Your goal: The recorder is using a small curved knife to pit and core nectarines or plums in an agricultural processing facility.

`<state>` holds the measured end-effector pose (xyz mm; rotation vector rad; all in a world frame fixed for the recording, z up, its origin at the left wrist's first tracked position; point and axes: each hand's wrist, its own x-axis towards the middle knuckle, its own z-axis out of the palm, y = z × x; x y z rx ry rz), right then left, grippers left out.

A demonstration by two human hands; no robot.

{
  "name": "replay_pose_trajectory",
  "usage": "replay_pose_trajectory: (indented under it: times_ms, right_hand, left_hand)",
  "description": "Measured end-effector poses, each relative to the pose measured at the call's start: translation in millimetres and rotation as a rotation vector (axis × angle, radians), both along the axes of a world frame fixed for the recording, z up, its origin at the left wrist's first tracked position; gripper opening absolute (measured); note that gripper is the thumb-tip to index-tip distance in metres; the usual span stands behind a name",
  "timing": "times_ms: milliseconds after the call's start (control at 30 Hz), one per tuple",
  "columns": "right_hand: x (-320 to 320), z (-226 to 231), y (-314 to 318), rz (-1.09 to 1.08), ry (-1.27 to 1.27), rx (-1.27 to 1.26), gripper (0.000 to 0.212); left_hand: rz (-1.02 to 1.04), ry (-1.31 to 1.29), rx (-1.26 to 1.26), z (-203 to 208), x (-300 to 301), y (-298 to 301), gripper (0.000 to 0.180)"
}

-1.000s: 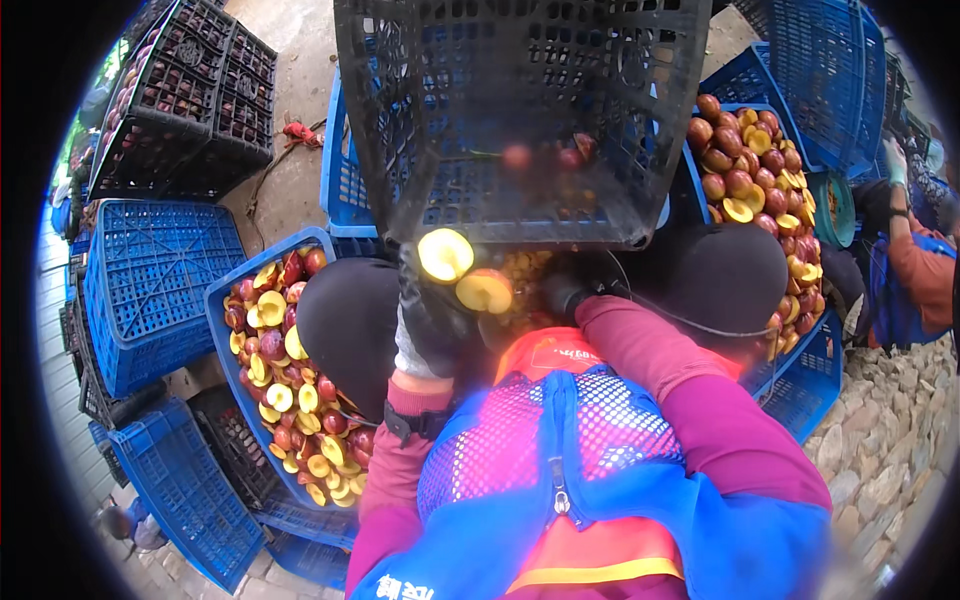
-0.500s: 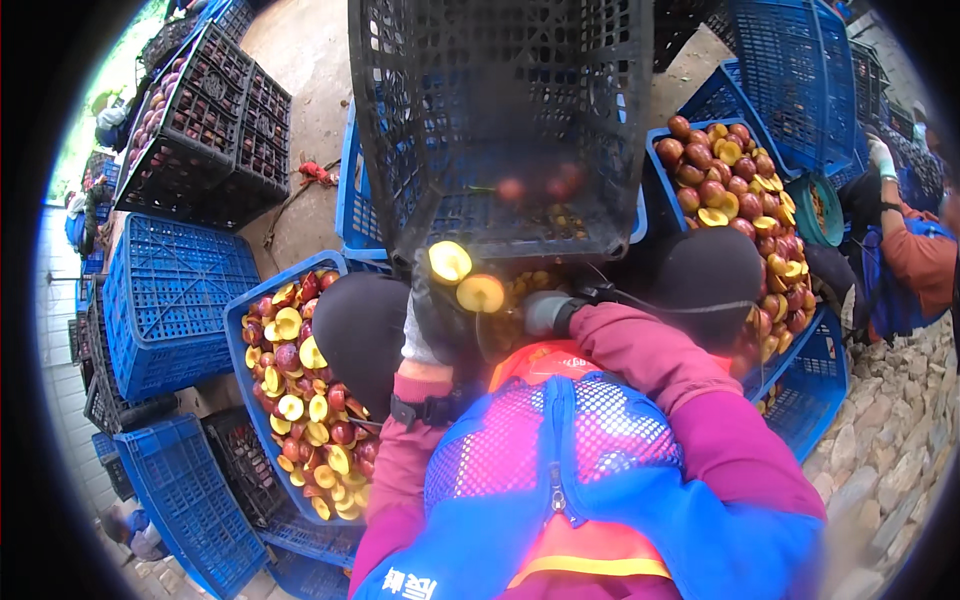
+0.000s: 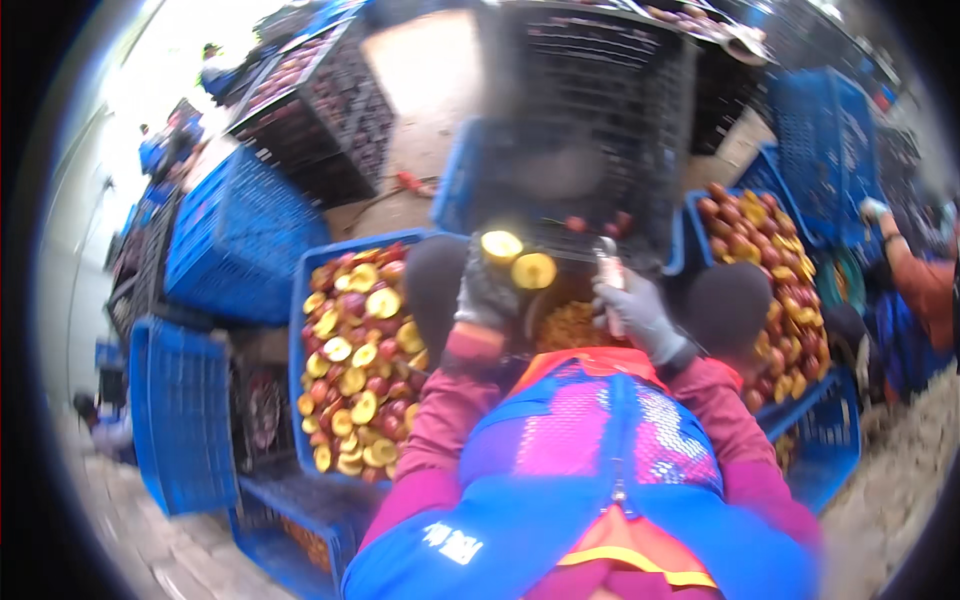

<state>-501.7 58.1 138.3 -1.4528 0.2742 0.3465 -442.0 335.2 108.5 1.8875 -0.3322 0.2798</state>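
Observation:
My left hand (image 3: 485, 295), in a dark glove, is closed around two halves of a cut plum (image 3: 533, 270), their yellow cut faces turned up. Just to its right, my grey-gloved right hand (image 3: 645, 315) grips a small hand tool (image 3: 609, 262) with a pale handle and a rounded metal tip pointing away from me. The tool is apart from the fruit. Below and between the hands, a heap of small brownish-orange pieces (image 3: 568, 325) lies by my lap. Straight ahead leans a black crate (image 3: 590, 80), with a few whole plums (image 3: 577, 224) at its near end.
Blue crates heaped with halved plums flank my knees, one left (image 3: 298, 400), one right (image 3: 760, 262). Stacked blue crates (image 3: 245, 220) and a black crate of plums (image 3: 330, 120) stand farther left. A co-worker's arm (image 3: 915, 270) reaches in at the right, beside a green basin (image 3: 838, 280).
The whole view has swung, so the scene sits farther right. My right hand has come up and away from the fruit, bringing its tool into sight. The left hand still holds both plum halves.

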Motion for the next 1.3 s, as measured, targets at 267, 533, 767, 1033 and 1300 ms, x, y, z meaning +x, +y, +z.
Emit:
replay_pose_trajectory:
  times_ms: [267,533,767,1033,1300]
  right_hand:
    - [-6.7,26.6,44.0,0.125,-0.016,-0.022,0.027]
    - [-7.7,26.9,53.8,0.145,-0.113,0.012,0.033]
    - [-17.1,115.1,83.4,0.357,-0.61,-0.361,0.03]
    - [-23.4,101.7,47.5,0.337,-0.77,-0.902,0.028]
    - [-18.1,71.7,36.0,0.201,-0.843,-1.026,0.03]
  left_hand:
    - [0.062,0.226,-1.324,55.8,-29.0,181.4,0.06]
    - [0.33,-0.021,-1.031,30.6,-55.4,252.3,0.048]
    - [-0.234,0.467,-1.32,117.5,-43.8,75.8,0.047]
    - [-0.119,-0.223,0.027,103.0,-39.7,-27.9,0.046]
    - [-0.168,-0.14,0.004,59.9,-28.4,-43.9,0.056]
